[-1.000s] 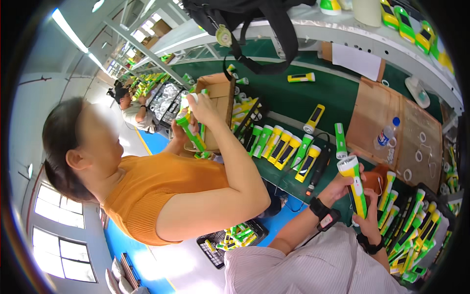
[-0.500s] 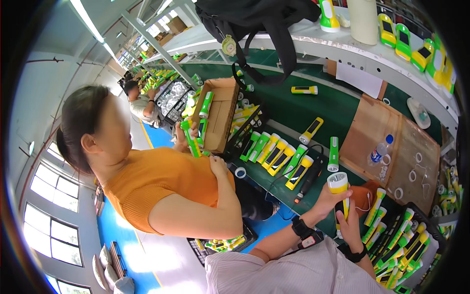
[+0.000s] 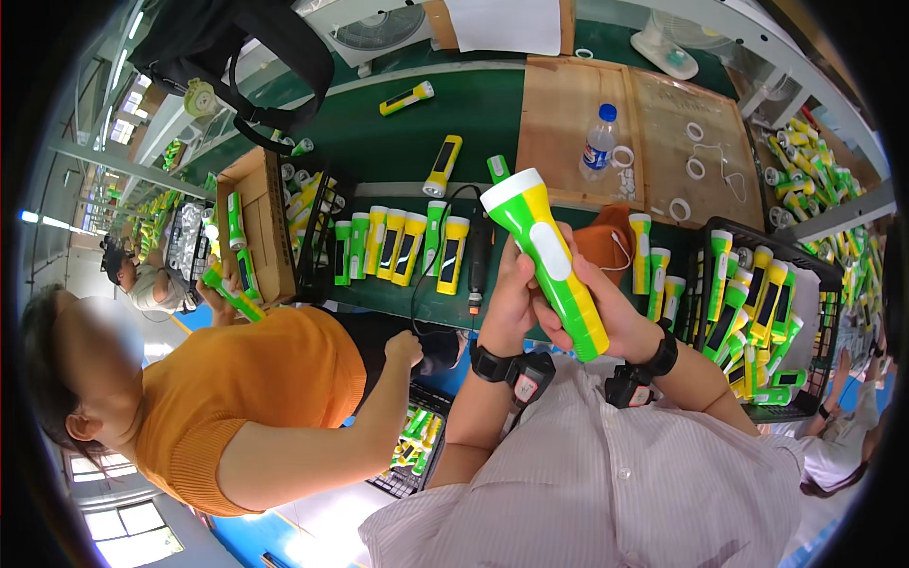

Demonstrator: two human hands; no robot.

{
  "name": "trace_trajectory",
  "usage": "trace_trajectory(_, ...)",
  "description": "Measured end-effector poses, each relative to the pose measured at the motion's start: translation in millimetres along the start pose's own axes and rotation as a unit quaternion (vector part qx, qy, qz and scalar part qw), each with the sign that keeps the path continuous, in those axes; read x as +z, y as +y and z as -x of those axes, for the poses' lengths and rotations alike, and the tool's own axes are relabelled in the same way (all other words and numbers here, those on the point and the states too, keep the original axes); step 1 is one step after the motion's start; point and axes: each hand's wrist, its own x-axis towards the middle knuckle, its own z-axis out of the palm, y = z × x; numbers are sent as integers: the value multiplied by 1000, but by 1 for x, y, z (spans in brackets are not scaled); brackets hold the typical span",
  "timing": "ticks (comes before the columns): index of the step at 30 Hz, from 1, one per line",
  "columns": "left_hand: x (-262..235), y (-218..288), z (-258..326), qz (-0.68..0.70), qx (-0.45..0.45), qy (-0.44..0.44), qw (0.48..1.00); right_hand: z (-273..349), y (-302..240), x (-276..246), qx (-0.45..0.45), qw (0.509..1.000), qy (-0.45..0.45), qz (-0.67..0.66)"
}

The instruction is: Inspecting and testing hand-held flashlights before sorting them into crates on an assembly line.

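- Both hands are closed around one green and yellow torch (image 3: 549,260), which is held up in front of the chest, above the near edge of the green bench (image 3: 379,133).
- On the left hand (image 3: 511,298), the fingers are wrapped round the torch's lower body from the left; on the right hand (image 3: 606,312), the handle end is cupped from beneath and from the right.
- The torch is tilted, with its white-rimmed head up and to the left and its tail down toward the right wrist.
- Compared with half a second ago, the torch has been raised and drawn closer to the camera, so that it now fills the middle of the view; a second ago it was held lower and to the right, head up.
- From that change it may be judged that the torch has been brought up for a close look or for work on its body, rather than set down.
- A row of torches (image 3: 398,246) lies face up on the bench just beyond the hands, with a black tool (image 3: 478,260) beside it.
- A black crate (image 3: 757,312) of further torches stands to the right, near the right forearm.
- A water bottle (image 3: 598,142) stands on a wooden board (image 3: 568,114) farther back.
- To the left, a person in an orange top (image 3: 246,398) is seated; a green torch (image 3: 232,292) is held in that person's hand by a cardboard box (image 3: 256,222).
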Motion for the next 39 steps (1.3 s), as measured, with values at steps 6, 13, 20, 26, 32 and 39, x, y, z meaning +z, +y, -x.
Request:
trace_trajectory(6, 1, -2, -4, 108, 19, -86, 990, 4, 11, 2, 10, 1000, 21, -19)
trace_trajectory(13, -6, -21, 4, 102, 47, -60, 992, 16, 19, -13, -5, 998, 63, 23)
trace_trajectory(20, -4, -44, 55, 5, 0, 38, 999, 50, 38, -47, 106, 993, -26, -51)
trace_trajectory(26, -1, -65, 97, -69, 38, 134, 988, 67, 60, -69, 175, 979, -70, -74)
trace_trajectory(32, 6, -60, 116, -13, 5, 135, 991, 74, 73, -52, 171, 983, -50, -50)
trace_trajectory(39, 10, -71, 97, 56, -12, 63, 996, 83, 67, -39, 82, 994, 7, -65)
